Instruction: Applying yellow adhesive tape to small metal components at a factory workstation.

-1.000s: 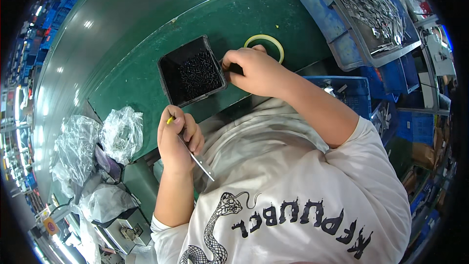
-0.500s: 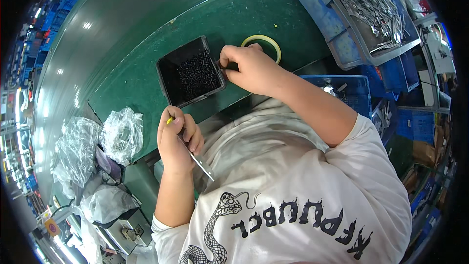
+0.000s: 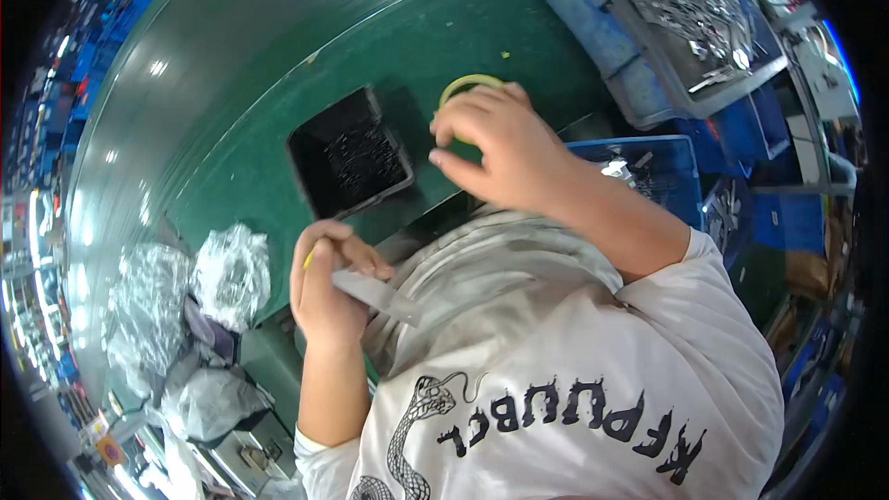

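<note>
My left hand (image 3: pixel 326 292) is closed around a flat metal strip (image 3: pixel 378 296), whose free end points toward my shirt. A small yellow band or piece shows at that hand's fingers. My right hand (image 3: pixel 505 143) is above the bench, its curled fingers parted from the thumb and nothing visible between them. A yellow ring, like a roll of tape (image 3: pixel 472 81), lies partly hidden behind this hand. Left of it stands a square black tray (image 3: pixel 301 171) holding many small black pin-like pieces (image 3: pixel 356 162), a gap away from my right fingertips.
At the upper right a grey-blue bin (image 3: pixel 639 83) holds many thin metal parts (image 3: pixel 685 9). A blue crate (image 3: pixel 681 157) with metal pieces sits below it. Clear plastic bags (image 3: pixel 231 273) lie at the left of the green bench (image 3: pixel 407 46).
My right hand has left the tray's right edge and moved right over the yellow ring. My left hand is slightly lower, and the metal strip has turned to show its broad face.
</note>
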`<state>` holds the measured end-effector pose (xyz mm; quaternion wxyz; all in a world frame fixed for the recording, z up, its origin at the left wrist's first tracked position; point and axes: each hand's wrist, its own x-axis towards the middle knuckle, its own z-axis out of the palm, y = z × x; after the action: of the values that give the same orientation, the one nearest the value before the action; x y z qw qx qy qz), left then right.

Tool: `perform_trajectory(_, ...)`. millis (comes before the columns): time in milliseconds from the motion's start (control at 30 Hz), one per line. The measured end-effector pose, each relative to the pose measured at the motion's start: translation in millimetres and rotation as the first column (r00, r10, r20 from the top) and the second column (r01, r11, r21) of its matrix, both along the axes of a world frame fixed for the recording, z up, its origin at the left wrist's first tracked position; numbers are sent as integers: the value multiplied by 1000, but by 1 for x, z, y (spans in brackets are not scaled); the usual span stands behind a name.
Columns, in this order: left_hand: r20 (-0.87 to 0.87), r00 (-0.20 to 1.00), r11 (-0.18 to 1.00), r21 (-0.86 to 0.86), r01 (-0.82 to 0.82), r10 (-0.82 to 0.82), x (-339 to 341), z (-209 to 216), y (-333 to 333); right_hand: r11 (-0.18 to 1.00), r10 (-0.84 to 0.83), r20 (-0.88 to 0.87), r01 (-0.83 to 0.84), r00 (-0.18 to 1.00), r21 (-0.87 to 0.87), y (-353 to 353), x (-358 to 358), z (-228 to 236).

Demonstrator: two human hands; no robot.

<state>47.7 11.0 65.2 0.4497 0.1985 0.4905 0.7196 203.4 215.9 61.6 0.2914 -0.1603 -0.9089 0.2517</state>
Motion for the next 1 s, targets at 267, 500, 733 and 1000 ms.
perform_trajectory(267, -395, 903, 956, 158, 247, -168, 46, 15, 41, 653, 489, 103, -285, 866, -702, -52, 31, -4)
perform_trajectory(500, -632, 624, 777, 55, 628, -459, 50, -8, 55, 818, 466, 262, -298, 845, -493, -1, 108, -26)
perform_trajectory(733, -497, 622, 779, -208, 591, -605, 6, -40, -2, 926, 32, 678, 233, 735, -296, 25, 256, -7)
perform_trajectory(1000, -364, 719, 801, -363, 476, -592, 4, -58, -8, 835, -532, 217, 550, 819, -30, 113, 187, 127)
